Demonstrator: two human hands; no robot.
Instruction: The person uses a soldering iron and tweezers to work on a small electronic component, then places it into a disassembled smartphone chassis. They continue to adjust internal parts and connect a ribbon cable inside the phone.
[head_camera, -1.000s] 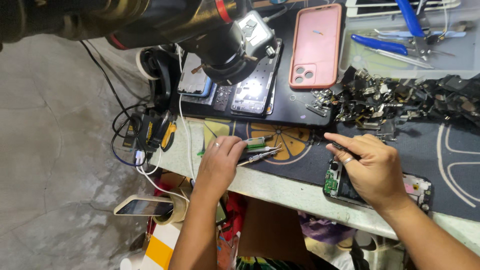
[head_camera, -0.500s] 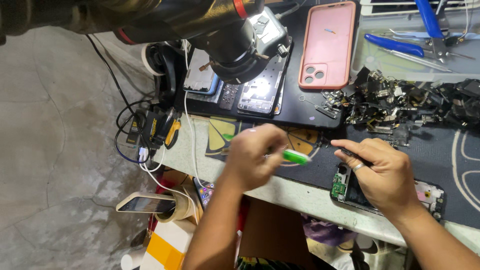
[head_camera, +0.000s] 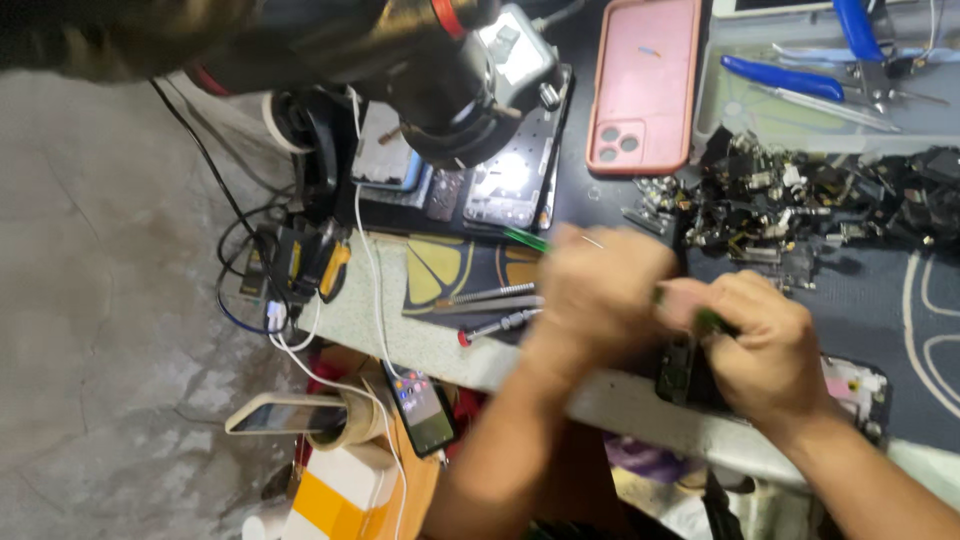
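Green-handled screwdriver (head_camera: 530, 240), blurred, gripped in the closed left hand (head_camera: 600, 295) near the bench's front edge. Right hand (head_camera: 760, 345), fingers curled, presses on an opened phone (head_camera: 680, 370) beside it. Loose tools (head_camera: 495, 305) lie left; a heap of small parts (head_camera: 800, 195) lies behind.

Green-handled screwdriver (head_camera: 527, 239) tilted over opened phone (head_camera: 678, 368)
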